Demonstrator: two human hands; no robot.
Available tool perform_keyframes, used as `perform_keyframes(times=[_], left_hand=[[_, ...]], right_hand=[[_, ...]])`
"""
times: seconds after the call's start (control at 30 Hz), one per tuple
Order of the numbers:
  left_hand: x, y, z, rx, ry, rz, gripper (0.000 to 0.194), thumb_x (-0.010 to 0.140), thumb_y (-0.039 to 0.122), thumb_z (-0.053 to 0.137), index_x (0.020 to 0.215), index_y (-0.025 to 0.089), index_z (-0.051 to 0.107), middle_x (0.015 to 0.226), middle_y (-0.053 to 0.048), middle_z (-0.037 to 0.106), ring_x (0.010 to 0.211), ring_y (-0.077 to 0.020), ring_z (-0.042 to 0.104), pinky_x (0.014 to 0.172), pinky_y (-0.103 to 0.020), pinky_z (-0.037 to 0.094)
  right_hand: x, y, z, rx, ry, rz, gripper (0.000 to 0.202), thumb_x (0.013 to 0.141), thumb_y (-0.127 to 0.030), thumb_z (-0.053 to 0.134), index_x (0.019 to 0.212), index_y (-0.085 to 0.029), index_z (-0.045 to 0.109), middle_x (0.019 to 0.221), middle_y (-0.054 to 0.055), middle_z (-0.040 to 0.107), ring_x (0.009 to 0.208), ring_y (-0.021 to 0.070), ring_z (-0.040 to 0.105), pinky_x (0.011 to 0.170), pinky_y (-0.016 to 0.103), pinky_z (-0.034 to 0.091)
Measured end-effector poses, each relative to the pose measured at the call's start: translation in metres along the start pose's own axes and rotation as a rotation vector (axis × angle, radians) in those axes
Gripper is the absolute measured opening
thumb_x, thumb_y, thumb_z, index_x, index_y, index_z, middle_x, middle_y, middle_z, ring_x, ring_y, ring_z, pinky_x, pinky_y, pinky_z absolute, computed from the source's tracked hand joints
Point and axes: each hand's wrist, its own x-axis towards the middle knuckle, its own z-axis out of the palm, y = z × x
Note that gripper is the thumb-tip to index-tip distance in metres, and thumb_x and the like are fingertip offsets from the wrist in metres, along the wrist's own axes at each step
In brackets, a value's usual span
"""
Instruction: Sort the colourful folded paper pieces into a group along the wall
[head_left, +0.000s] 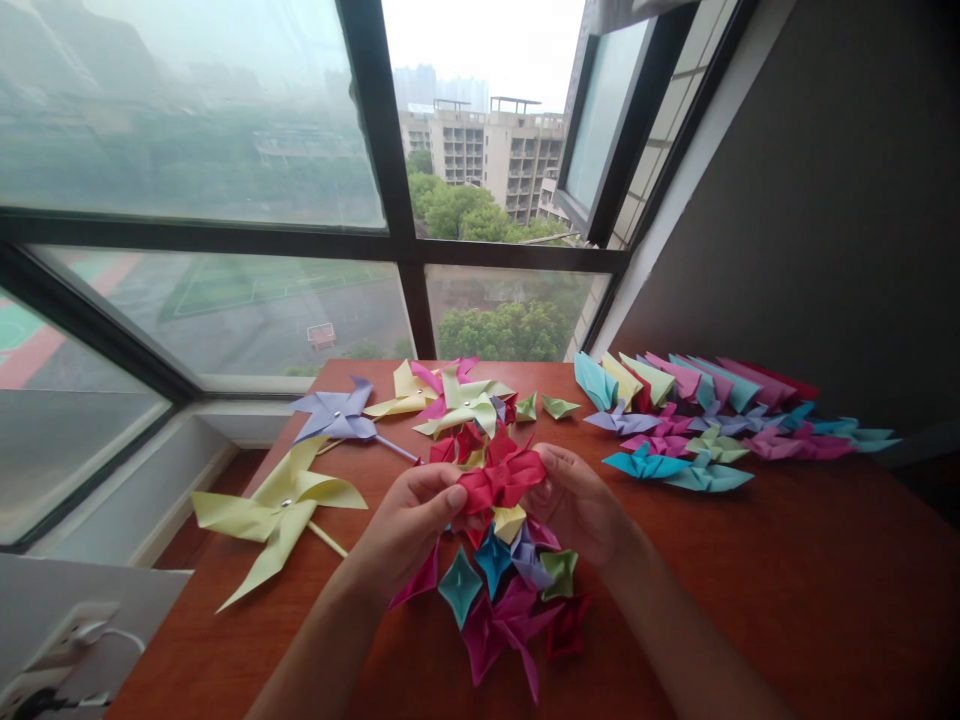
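Observation:
A red folded paper piece [502,478] is held up over the middle of the table between both hands. My left hand [431,500] pinches its left end between thumb and fingers. Its right end is gripped by my right hand [574,495]. Beneath and in front lie several small folded papers, among them a teal one [460,587], a blue one [493,560], a green one [559,573] and a dark red one [568,627]. A larger magenta folded piece [502,630] lies nearest to me. The hands partly hide the pieces behind them.
Paper pinwheels lie at the left, a yellow one [281,508] and a purple one [337,413] among them. Rows of folded papers [705,478] stand and lie at the back right of the brown table [787,580]. Windows rise behind; a wall socket [75,640] is at lower left.

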Motion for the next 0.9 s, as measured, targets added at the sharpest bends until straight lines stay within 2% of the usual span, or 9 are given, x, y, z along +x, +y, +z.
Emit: perform_keyframes(times=[0.17, 0.37, 0.53, 0.7, 0.9], left_hand=[[-0.0024, 0.0003, -0.0011, -0.010, -0.014, 0.019, 0.029, 0.064, 0.036, 0.093, 0.068, 0.015, 0.073, 0.057, -0.001, 0.068, 0.054, -0.0103, 0.056, 0.053, -0.019, 0.043], [-0.0048, 0.0005, -0.0024, -0.046, -0.100, 0.076, 0.019, 0.067, 0.030, 0.091, 0.069, 0.017, 0.077, 0.061, -0.001, 0.069, 0.060, -0.0116, 0.057, 0.058, -0.020, 0.044], [-0.0029, 0.0008, -0.0008, -0.008, -0.096, 0.092, 0.017, 0.068, 0.031, 0.090, 0.071, 0.018, 0.078, 0.067, -0.001, 0.068, 0.060, -0.0114, 0.056, 0.057, -0.021, 0.043], [-0.0005, 0.0015, -0.0019, 0.105, -0.035, 0.070, 0.021, 0.072, 0.034, 0.087, 0.073, 0.015, 0.078, 0.070, -0.002, 0.068, 0.062, -0.0111, 0.055, 0.058, -0.021, 0.043], [0.0037, 0.0021, -0.0003, 0.249, 0.056, 0.062, 0.020, 0.077, 0.036, 0.082, 0.083, 0.017, 0.078, 0.069, -0.001, 0.068, 0.066, -0.0133, 0.056, 0.063, -0.022, 0.044]], right_hand=[[0.0005, 0.0011, 0.0003, -0.049, 0.018, -0.021, 0.039, 0.077, -0.044, 0.081, 0.065, -0.018, 0.054, 0.056, -0.006, 0.045, 0.052, 0.0070, 0.041, 0.053, 0.019, 0.039], [-0.0001, 0.0006, 0.0028, -0.081, 0.018, -0.069, 0.044, 0.077, -0.051, 0.079, 0.065, -0.020, 0.050, 0.055, -0.007, 0.041, 0.049, 0.0065, 0.036, 0.053, 0.020, 0.041], [0.0028, 0.0052, -0.0013, 0.003, 0.033, -0.035, 0.038, 0.077, -0.046, 0.081, 0.069, -0.019, 0.055, 0.058, -0.006, 0.050, 0.051, 0.0063, 0.045, 0.056, 0.019, 0.045], [0.0058, 0.0012, -0.0060, 0.000, 0.108, -0.048, 0.028, 0.079, -0.043, 0.079, 0.080, -0.020, 0.062, 0.074, -0.002, 0.066, 0.064, 0.0093, 0.060, 0.063, 0.021, 0.053], [0.0079, -0.0042, -0.0057, 0.027, 0.136, -0.088, 0.021, 0.080, -0.034, 0.079, 0.084, -0.019, 0.066, 0.083, 0.000, 0.073, 0.070, 0.0108, 0.066, 0.061, 0.020, 0.053]])
